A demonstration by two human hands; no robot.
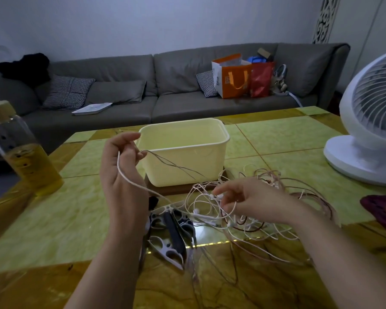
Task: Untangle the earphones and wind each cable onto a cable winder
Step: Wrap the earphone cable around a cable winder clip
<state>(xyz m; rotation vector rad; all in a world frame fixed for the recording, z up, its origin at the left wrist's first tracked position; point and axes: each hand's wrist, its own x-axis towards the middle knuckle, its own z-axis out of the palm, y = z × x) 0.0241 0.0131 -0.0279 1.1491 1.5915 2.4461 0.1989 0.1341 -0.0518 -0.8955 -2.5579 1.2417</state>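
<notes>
The left hand point(123, 175) grips a raised white cable point(158, 195) (the right hand point(254, 201) pinches the earphone tangle point(204, 191) on the bench point(54, 219)).

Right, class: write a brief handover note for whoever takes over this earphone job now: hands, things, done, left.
Left hand: raised, pinching a white cable drawn up from the tangle.
Right hand: low over the table, pinching strands in the tangle.
Cable winders: lying on the table between the forearms, apparently bare.
Done: one cable partly pulled free. Left: all untangling, all winding.
</notes>
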